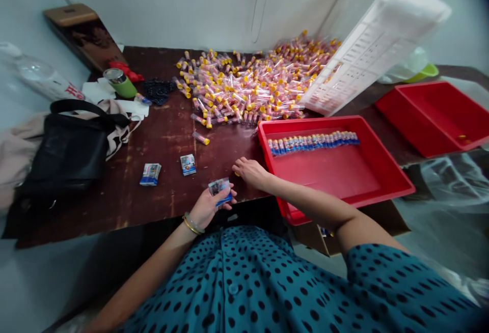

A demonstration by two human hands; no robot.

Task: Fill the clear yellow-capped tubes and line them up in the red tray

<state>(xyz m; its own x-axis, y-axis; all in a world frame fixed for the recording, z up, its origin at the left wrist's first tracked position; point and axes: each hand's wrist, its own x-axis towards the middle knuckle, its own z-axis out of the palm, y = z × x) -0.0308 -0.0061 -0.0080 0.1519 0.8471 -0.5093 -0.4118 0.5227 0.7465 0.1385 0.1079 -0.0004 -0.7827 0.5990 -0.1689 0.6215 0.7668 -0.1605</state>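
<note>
My left hand [206, 208] is closed around a small stack of printed labels [218, 186], blue along one edge, above the table's front edge. My right hand [251, 174] is just right of it, low over the table, its fingers bent down. A bit of yellow shows under its fingertips, like the cap of a tube; the rest is hidden. Two more label stacks, one at left [150, 174] and one nearer [188, 165], lie on the table. A single clear tube [200, 138] with a yellow cap lies beyond them.
A large heap of yellow-capped tubes [244, 86] covers the back. At right, a red tray [328, 175] holds a row of labelled tubes [313, 142]. A white basket [367, 43] leans behind it, near another red bin [439, 114]. A black bag [69, 144] and green-bodied cup [124, 86] stand left.
</note>
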